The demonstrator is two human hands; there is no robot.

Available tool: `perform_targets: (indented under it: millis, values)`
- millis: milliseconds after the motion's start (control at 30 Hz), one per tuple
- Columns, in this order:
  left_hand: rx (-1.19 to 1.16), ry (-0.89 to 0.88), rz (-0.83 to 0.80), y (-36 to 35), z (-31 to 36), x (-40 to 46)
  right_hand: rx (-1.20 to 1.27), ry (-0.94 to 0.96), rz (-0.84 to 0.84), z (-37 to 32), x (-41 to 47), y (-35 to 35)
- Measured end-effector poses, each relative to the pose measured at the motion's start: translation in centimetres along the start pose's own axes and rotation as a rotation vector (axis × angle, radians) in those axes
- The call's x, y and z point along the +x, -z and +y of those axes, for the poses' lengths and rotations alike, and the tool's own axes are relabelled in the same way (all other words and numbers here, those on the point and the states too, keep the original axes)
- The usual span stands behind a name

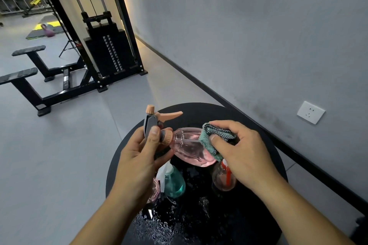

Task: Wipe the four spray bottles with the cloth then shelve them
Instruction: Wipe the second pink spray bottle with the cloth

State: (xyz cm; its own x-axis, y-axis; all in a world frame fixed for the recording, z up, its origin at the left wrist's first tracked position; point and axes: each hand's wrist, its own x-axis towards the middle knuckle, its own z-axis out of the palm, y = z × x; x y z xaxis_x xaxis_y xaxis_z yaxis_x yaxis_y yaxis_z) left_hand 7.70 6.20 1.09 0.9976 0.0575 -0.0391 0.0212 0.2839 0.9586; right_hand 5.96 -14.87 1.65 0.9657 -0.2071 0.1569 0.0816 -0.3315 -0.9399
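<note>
While my left hand (pixel 139 157) grips the pink spray bottle (pixel 189 148) by its neck and trigger head, tipped on its side above the tabletop (pixel 264 215), my right hand (pixel 243 153) presses the folded teal cloth (pixel 214 141) against the bottle's clear body. Both sets of fingers are curled tight: the left round the sprayer, the right pinching the cloth between thumb and fingertips. I judge this to be the wiping step on the first or an early bottle, since three others stand below: a teal bottle (pixel 175 184), a red-capped bottle (pixel 224 178) and a pale pink one (pixel 154 191) half hidden behind my left wrist. Next I would need to turn the bottle to reach its far side, keeping hold of the wet plastic. I see no shelf. The round black tabletop is beaded with water drops near me. Beyond lie a grey floor, a grey wall with a socket (pixel 310 112), and a cable weight machine (pixel 105 45).
</note>
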Motion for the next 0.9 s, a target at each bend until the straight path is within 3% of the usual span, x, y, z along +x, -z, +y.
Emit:
perform_targets:
  millis: [400, 900]
  values:
    - [-0.274, 0.127, 0.124, -0.6, 1.0, 0.3, 0.109, 0.100, -0.025, -0.9, -1.2, -1.1]
    - [-0.394, 0.189, 0.081, -0.2, 0.5, 0.7, 0.171, 0.087, 0.032, -1.0, -0.9, -1.0]
